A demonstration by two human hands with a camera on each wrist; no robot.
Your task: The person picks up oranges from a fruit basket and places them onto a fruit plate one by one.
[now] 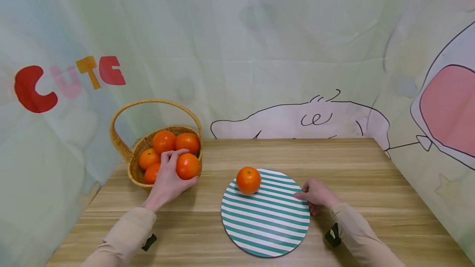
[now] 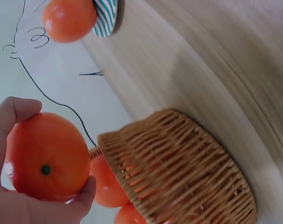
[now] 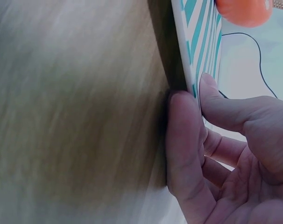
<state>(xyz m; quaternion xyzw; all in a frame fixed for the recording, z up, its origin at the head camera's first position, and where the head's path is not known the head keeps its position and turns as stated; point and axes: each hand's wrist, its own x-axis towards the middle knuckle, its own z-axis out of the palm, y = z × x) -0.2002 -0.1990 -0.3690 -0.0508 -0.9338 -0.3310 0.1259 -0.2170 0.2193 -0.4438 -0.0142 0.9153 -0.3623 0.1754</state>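
My left hand (image 1: 170,180) grips an orange fruit (image 1: 187,166) between thumb and fingers over the right side of a wicker basket (image 1: 134,178). The left wrist view shows that fruit (image 2: 48,156) beside the basket's woven wall (image 2: 188,163), its green stem spot facing the camera. Several more orange fruits (image 1: 164,141) lie in the basket. A green-and-white striped round board (image 1: 265,226) lies on the table with one orange fruit (image 1: 248,180) near its upper left edge. My right hand (image 1: 319,196) pinches the board's right edge, thumb on top and a finger underneath in the right wrist view.
The wooden table (image 1: 193,234) ends at a printed curtain (image 1: 259,73) behind and at both sides. The basket's tall arched handle (image 1: 156,101) rises behind my left hand.
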